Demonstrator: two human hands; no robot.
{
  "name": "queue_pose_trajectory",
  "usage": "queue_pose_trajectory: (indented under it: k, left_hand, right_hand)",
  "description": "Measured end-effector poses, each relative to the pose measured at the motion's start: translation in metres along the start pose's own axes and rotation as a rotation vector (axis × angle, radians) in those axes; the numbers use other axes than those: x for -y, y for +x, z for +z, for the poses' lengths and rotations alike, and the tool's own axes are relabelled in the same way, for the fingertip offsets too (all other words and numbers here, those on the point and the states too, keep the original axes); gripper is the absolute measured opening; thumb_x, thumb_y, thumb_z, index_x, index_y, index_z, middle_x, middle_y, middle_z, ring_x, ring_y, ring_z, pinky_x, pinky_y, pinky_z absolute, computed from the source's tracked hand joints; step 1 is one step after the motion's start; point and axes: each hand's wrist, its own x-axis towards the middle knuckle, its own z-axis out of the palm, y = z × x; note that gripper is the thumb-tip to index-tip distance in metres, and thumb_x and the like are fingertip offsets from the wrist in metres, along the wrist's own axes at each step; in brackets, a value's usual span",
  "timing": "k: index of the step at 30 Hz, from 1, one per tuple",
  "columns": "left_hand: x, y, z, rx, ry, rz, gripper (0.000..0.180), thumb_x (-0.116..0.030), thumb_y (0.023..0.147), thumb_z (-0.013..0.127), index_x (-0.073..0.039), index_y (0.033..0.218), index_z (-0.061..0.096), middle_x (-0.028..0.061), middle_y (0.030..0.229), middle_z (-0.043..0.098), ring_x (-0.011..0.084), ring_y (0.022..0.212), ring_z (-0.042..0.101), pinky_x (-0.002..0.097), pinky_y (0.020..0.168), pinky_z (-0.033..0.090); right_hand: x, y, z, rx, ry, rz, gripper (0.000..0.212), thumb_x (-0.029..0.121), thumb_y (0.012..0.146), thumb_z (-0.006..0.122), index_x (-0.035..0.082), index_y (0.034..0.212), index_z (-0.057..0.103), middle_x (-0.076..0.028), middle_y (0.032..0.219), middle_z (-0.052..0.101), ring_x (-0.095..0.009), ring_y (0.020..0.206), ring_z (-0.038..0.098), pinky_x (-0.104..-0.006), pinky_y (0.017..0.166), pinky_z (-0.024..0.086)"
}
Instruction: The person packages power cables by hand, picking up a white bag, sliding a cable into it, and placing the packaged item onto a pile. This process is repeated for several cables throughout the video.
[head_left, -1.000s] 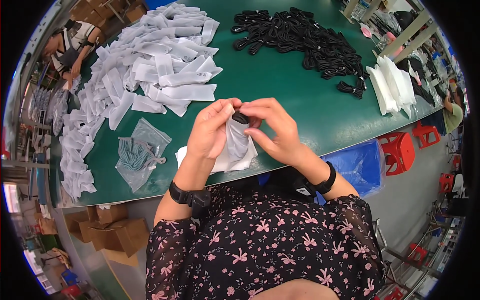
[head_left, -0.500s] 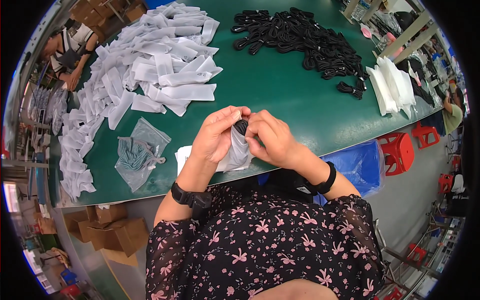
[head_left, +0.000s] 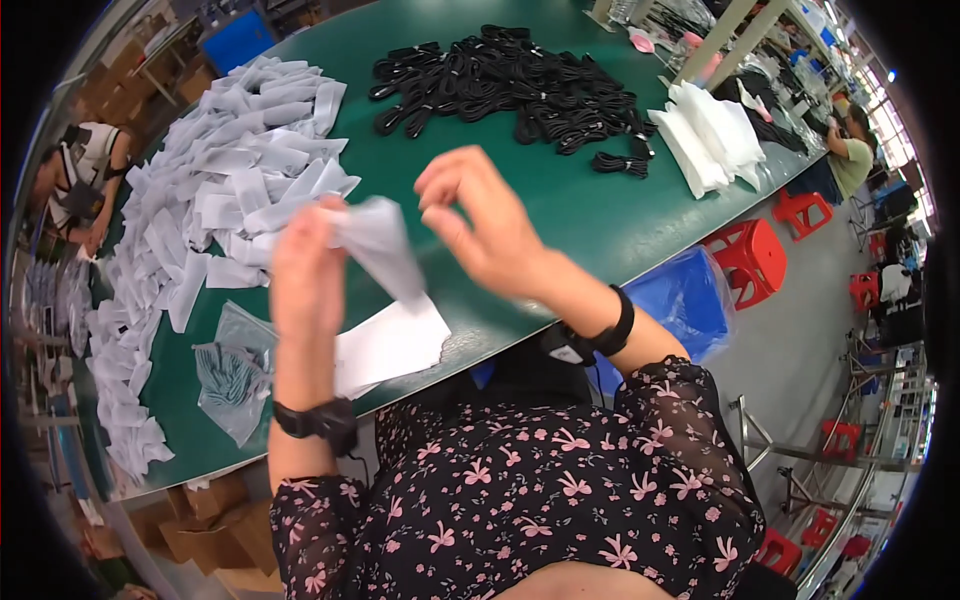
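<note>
My left hand (head_left: 308,268), smeared by motion, grips the top end of a frosted plastic bag (head_left: 380,248). The bag slants down to the right above a stack of flat white sheets or bags (head_left: 400,345) at the table's near edge; what it contains is too blurred to tell. Apart from it, my right hand (head_left: 485,225) is raised over the table with loosely bent, spread fingers and nothing in them. A big heap of frosted bags (head_left: 250,150) lies left of and beyond my left hand. Farther off, beyond my right hand, is a pile of coiled black cables (head_left: 520,90).
A clear bag with grey-green striped cloth (head_left: 235,375) lies at the near left of the green table (head_left: 600,230). White packs (head_left: 705,140) sit at the right. Beside the table are a blue lined bin (head_left: 675,310), red stools (head_left: 748,262) and cardboard boxes (head_left: 215,530). Co-workers sit on both sides.
My left hand has carried the frosted bag left, toward the heap. My right hand has let go of it and lifted away. The whole view has shifted, moving the table's contents left.
</note>
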Motion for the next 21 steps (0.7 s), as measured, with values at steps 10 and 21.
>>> queue_pose_trajectory:
  k: [10, 21]
  left_hand:
    - [-0.015, -0.048, -0.027, -0.101, 1.059, 0.163, 0.020, -0.005, 0.089, 0.064, -0.001, 0.109, 0.064, 0.0074, 0.106, 0.065, 0.0154, 0.094, 0.060, 0.0275, 0.081, 0.048]
    - [0.044, -0.104, 0.011, 0.260, 1.284, 0.249, 0.014, -0.003, 0.078, 0.072, -0.001, 0.088, 0.062, 0.0100, 0.087, 0.058, 0.0283, 0.083, 0.058, 0.0371, 0.073, 0.048]
  right_hand:
    - [-0.221, -0.121, -0.245, -0.017, -1.279, 0.718, 0.039, 0.033, 0.094, 0.058, 0.013, 0.127, 0.061, -0.025, 0.120, 0.057, -0.042, 0.109, 0.056, -0.0490, 0.091, 0.048]
    - [-0.108, -0.093, -0.060, 0.300, -1.083, 0.433, 0.037, 0.031, 0.094, 0.059, 0.007, 0.122, 0.063, -0.019, 0.106, 0.059, -0.038, 0.095, 0.056, -0.0467, 0.081, 0.050]
